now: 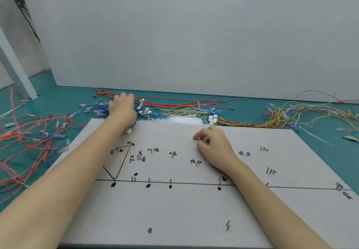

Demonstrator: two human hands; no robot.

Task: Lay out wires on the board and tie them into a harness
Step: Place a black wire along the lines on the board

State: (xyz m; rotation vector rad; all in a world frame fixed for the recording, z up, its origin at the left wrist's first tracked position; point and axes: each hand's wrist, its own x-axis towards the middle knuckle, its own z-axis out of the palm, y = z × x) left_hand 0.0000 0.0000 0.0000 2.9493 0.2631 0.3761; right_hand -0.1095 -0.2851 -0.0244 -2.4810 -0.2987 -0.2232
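Observation:
The grey board (174,210) lies in front of me, marked with a drawn line, black dots, short pins and handwritten labels. My left hand (122,107) reaches past the board's far edge into a pile of blue wires with white connectors (144,110). It is blurred, and its fingers curl down into the pile. A white connector (128,131) on a short wire shows under its heel. My right hand (212,144) rests on the board's upper middle, fingers loosely curled, with nothing seen in it.
Red wires (174,101) and yellow wires (186,110) lie behind the board on the green table. A tangle of red and black wires (29,138) sits at the left, a mixed tangle (303,114) at the right. A white wall panel (194,35) closes the back.

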